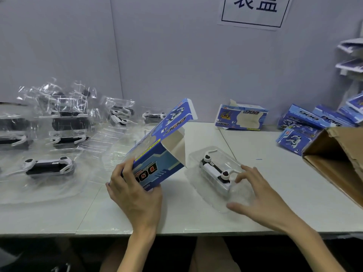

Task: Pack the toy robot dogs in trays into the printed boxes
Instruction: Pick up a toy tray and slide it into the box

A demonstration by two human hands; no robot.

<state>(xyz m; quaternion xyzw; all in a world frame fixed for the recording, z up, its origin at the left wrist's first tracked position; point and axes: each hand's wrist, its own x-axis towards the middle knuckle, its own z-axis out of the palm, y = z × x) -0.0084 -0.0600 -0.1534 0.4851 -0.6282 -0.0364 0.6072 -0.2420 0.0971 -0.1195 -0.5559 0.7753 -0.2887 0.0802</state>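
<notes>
My left hand (133, 191) grips the near end of a blue printed box (157, 152), which is tilted up off the table with its open end and flaps facing right. Just right of that opening lies a clear plastic tray (200, 179) holding a white and black toy robot dog (215, 171). My right hand (255, 193) hovers over the tray's near end, fingers spread, the fingertips at the tray by the dog. Whether they touch it is unclear.
Several more robot dogs in clear trays (49, 167) cover the table's left side. An empty printed box (242, 117) lies at the back. Several printed boxes (306, 122) are stacked at the right behind an open brown carton (337, 156).
</notes>
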